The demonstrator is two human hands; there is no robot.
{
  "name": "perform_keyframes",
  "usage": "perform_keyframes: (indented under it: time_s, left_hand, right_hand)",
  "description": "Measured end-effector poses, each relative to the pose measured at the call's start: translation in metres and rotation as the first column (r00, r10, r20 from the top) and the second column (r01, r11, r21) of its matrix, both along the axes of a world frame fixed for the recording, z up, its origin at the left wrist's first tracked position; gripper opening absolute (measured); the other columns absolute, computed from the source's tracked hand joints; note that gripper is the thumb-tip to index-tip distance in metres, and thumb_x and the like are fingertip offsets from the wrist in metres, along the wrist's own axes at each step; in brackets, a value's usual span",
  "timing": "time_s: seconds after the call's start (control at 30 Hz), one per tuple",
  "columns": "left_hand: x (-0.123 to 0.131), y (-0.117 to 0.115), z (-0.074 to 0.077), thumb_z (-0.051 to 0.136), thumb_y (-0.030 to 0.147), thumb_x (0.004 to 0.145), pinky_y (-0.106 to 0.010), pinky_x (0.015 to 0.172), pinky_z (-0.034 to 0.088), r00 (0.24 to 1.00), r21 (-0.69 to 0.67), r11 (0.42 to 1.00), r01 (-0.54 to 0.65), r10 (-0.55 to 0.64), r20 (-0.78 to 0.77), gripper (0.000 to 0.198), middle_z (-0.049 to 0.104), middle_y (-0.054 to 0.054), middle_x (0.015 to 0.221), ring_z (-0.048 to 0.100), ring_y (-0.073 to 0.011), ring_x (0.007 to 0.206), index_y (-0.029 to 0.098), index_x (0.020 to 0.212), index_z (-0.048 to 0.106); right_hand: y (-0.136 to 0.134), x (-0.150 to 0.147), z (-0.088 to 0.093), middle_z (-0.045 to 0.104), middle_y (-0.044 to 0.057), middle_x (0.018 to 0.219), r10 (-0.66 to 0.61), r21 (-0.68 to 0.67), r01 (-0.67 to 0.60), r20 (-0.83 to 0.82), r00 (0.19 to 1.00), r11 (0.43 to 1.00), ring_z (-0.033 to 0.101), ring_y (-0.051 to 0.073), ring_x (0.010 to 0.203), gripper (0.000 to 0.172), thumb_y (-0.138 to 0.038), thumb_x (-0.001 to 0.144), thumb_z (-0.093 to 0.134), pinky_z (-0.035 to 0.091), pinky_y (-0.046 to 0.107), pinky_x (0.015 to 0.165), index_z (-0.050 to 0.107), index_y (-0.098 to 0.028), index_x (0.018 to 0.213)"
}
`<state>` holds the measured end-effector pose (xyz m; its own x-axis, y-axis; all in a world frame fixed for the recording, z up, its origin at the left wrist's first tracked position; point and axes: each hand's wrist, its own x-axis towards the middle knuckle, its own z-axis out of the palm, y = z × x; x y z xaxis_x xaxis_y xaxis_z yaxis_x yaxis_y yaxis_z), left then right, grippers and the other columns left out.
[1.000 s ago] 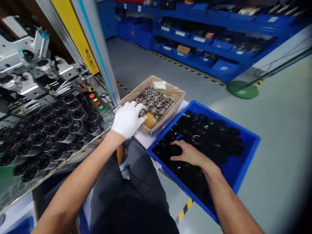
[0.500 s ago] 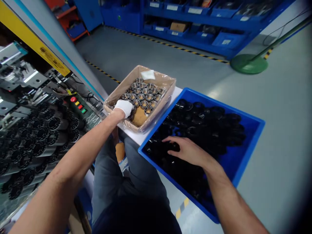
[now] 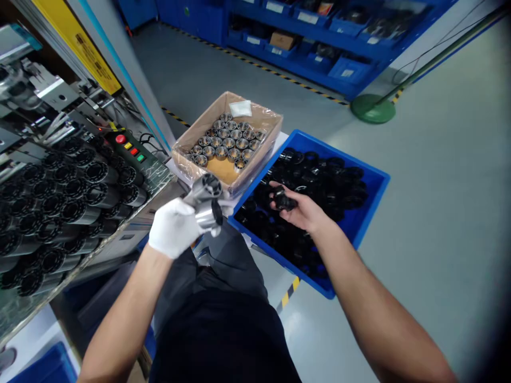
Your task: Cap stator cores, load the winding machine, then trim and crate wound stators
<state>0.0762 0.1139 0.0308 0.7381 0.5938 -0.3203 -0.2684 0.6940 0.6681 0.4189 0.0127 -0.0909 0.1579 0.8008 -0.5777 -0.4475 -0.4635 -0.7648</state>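
Note:
My left hand (image 3: pixel 175 226), in a white glove, is closed around two silver metal cylinders (image 3: pixel 209 214) with dark slotted ends. It is raised just in front of the cardboard box (image 3: pixel 255 178), which is lined with clear plastic and holds rows of similar metal cylinders (image 3: pixel 229 142). My bare right hand (image 3: pixel 301 213) grips a small black plastic part (image 3: pixel 284 200), its exact kind unclear. That hand hovers over the blue bin (image 3: pixel 369 199), where many glossy black parts (image 3: pixel 319 173) lie in a heap.
To the left, many metal cylinders (image 3: pixel 75 207) stand packed on a bench beside a machine. A control box with coloured buttons (image 3: pixel 130 148) sits behind them. Blue shelving (image 3: pixel 343 85) with bins and a green round stand base (image 3: pixel 373 109) are farther back.
My left hand has come out of the cardboard box toward me, now with two metal cylinders. My right hand has lifted from the heap and closed on a black part. The view has shifted.

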Motion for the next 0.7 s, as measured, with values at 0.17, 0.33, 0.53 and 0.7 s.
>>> perform_keyframes:
  time_s: [0.17,0.33,0.53,0.7]
  left_hand:
    - [-0.052,-0.072,-0.042,0.073,0.069,0.103,-0.027,0.043,0.054,0.967,-0.052,0.978,-0.202,0.191,-0.166,0.057,0.084,-0.019,0.119,0.081,-0.0261,0.078,0.014,0.118,0.076]
    - [-0.096,-0.115,-0.083,0.075,0.073,0.103,-0.024,0.043,0.051,0.921,0.037,0.965,-0.259,0.258,-0.293,0.058,0.084,-0.012,0.098,0.071,-0.018,0.061,0.015,0.11,0.075]
    - [-0.126,-0.129,-0.087,0.069,0.072,0.107,-0.025,0.051,0.055,0.934,0.153,0.969,-0.192,0.229,-0.274,0.057,0.084,-0.014,0.096,0.075,-0.021,0.069,0.015,0.109,0.075]
    - [-0.125,-0.13,-0.086,0.072,0.07,0.106,-0.026,0.057,0.059,0.953,0.263,0.94,-0.216,0.261,-0.15,0.054,0.084,-0.014,0.105,0.075,-0.02,0.073,0.017,0.119,0.074]
  right_hand:
    - [-0.004,-0.012,0.003,0.083,0.003,0.097,-0.141,-0.054,0.131,-0.283,0.949,0.99,0.083,0.021,0.086,0.041,-0.021,0.087,0.072,0.067,0.023,0.053,0.075,-0.029,0.128]
    - [-0.012,-0.037,0.008,0.086,0.0,0.103,-0.194,-0.079,0.177,-0.383,0.903,0.981,0.086,0.023,0.094,0.051,-0.017,0.089,0.074,0.069,0.023,0.054,0.071,-0.035,0.136]
    - [-0.016,-0.061,0.016,0.084,-0.003,0.127,-0.218,-0.08,0.202,-0.379,0.9,0.976,0.083,0.018,0.101,0.042,-0.018,0.098,0.071,0.061,0.013,0.051,0.071,-0.038,0.135]
    - [-0.012,-0.069,0.005,0.077,0.004,0.113,-0.242,-0.127,0.217,-0.247,0.938,0.968,0.073,0.013,0.082,0.022,-0.034,0.113,0.075,0.065,0.023,0.064,0.073,-0.019,0.129]
